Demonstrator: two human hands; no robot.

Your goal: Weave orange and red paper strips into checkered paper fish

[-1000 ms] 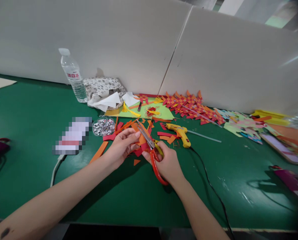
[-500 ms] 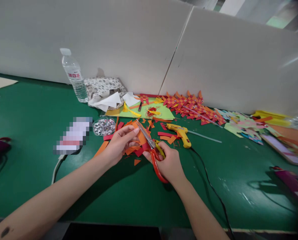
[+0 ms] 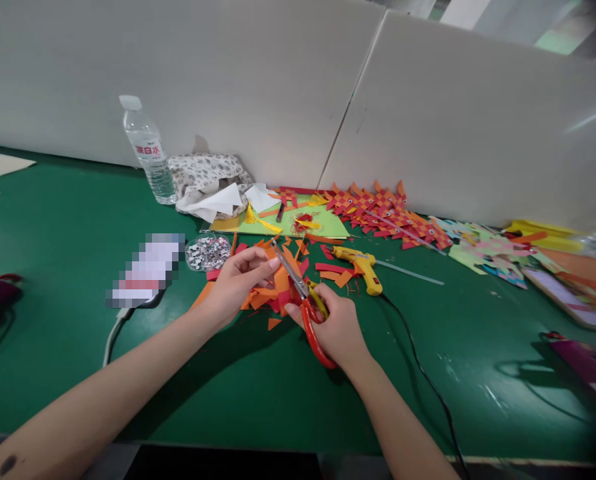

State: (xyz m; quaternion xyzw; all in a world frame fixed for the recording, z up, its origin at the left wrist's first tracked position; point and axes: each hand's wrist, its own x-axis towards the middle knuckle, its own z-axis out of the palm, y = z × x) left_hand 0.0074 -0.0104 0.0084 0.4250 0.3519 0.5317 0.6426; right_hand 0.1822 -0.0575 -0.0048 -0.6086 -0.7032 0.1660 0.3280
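My right hand (image 3: 335, 327) grips red-handled scissors (image 3: 305, 300), blades pointing up and left into a woven piece of orange and red paper strips (image 3: 278, 287). My left hand (image 3: 235, 280) pinches that piece at its upper edge, just left of the blades, and holds it a little above the green table (image 3: 78, 267). Loose orange and red strips and offcuts lie under and around both hands.
A yellow glue gun (image 3: 361, 267) with a black cord lies right of my hands. A dish of googly eyes (image 3: 208, 252), a water bottle (image 3: 148, 150), a patterned pouch (image 3: 205, 175), and finished woven paper fish (image 3: 383, 210) stand along the white partition.
My left hand has turned the woven piece slightly and shifted it a bit left and up. The scissors stay at almost the same spot.
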